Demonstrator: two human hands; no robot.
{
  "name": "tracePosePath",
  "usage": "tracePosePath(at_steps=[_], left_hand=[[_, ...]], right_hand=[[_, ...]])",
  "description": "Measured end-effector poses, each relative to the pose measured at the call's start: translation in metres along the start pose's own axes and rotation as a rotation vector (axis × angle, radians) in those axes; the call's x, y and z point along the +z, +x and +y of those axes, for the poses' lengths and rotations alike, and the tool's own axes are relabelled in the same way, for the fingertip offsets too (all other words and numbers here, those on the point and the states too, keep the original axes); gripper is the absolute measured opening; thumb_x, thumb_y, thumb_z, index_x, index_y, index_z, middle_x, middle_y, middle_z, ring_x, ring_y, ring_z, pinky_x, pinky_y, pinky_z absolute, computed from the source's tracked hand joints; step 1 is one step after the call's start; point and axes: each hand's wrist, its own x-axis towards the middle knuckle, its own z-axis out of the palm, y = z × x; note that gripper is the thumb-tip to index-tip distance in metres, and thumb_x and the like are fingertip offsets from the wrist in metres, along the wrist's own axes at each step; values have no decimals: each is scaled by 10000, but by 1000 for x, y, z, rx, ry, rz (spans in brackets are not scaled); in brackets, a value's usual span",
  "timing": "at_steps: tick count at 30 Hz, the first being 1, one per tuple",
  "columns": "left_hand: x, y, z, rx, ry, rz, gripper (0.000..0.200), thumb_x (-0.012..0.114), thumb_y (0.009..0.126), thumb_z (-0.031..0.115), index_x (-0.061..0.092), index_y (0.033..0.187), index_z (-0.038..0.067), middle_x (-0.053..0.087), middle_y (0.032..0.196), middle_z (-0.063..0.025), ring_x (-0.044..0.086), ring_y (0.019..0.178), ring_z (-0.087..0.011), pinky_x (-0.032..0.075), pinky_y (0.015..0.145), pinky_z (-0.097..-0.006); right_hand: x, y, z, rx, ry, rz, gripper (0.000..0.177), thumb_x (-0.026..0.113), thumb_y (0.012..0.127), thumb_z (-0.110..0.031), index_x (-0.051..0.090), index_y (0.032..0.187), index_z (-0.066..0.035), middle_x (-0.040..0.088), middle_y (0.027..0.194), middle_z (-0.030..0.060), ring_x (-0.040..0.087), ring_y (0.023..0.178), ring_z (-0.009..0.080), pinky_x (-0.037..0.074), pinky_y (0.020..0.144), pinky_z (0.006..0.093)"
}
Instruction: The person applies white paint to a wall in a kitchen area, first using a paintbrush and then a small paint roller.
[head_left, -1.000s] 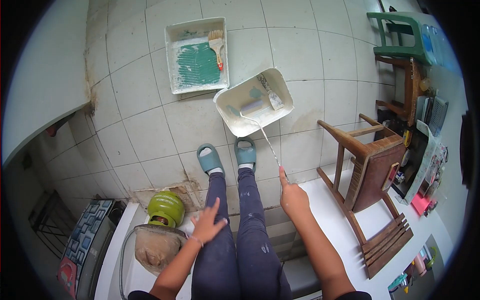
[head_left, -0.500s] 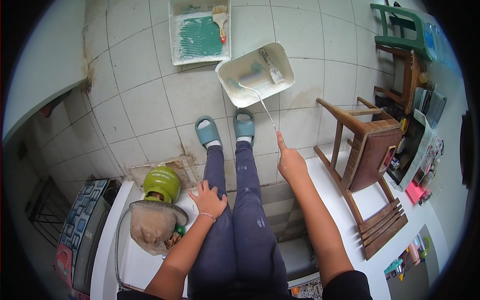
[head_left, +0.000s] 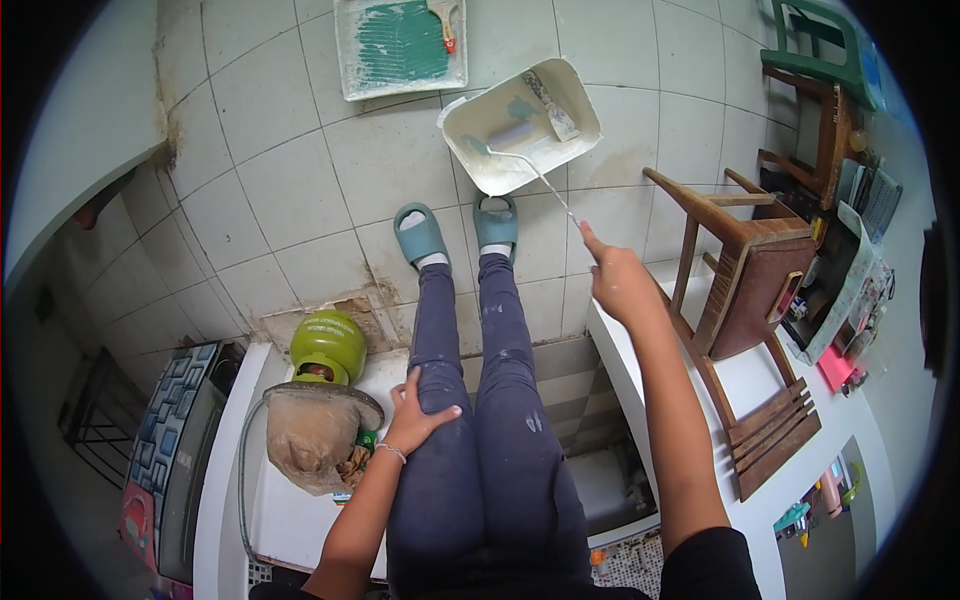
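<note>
My right hand (head_left: 620, 283) is closed around the hidden handle of a paint roller (head_left: 545, 180), index finger stretched along its wire. The roller's head lies inside a cream-coloured tub (head_left: 482, 176) with pale paint on its bottom. Leaning inside that tub is a paint-smeared flat tool (head_left: 550, 108), a scraper or brush. Spread over my thigh is my left hand (head_left: 412, 420), thumb apart and nothing held. Beyond the tub, at the upper left, lies a paint tray (head_left: 352, 60) with a green ribbed bottom and a paintbrush (head_left: 444, 22) resting on it.
My slippered feet (head_left: 420, 235) stand on the tiled floor (head_left: 300, 200). A green gas cylinder (head_left: 328, 340) and a bagged item (head_left: 305, 435) are at the left. A tipped wooden chair (head_left: 765, 290) lies on the white ledge at right, near a green stool (head_left: 815, 45).
The view has shifted, so the tub and tray sit higher. My right hand appears farther right and up, still with the roller in the tub. My left thumb now points outward.
</note>
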Motion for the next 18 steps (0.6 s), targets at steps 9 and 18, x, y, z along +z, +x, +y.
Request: tracePosePath(at_steps=[9, 18], left_hand=[[-5, 9, 81, -309, 318, 19, 1238, 815, 707, 448, 16, 1623, 210, 323, 1516, -213, 629, 1082, -451, 554, 892, -471], [-13, 14, 98, -311, 438, -15, 1220, 790, 737, 444, -29, 1623, 262, 311, 1545, -202, 633, 1112, -437, 549, 910, -459]], right_hand=[[-12, 29, -27, -8, 66, 35, 742, 514, 841, 38, 413, 1537, -198, 702, 995, 258, 690, 929, 409, 552, 840, 494], [-20, 11, -26, 35, 93, 29, 709, 515, 852, 16, 440, 1521, -205, 699, 998, 261, 689, 934, 411, 550, 839, 491]])
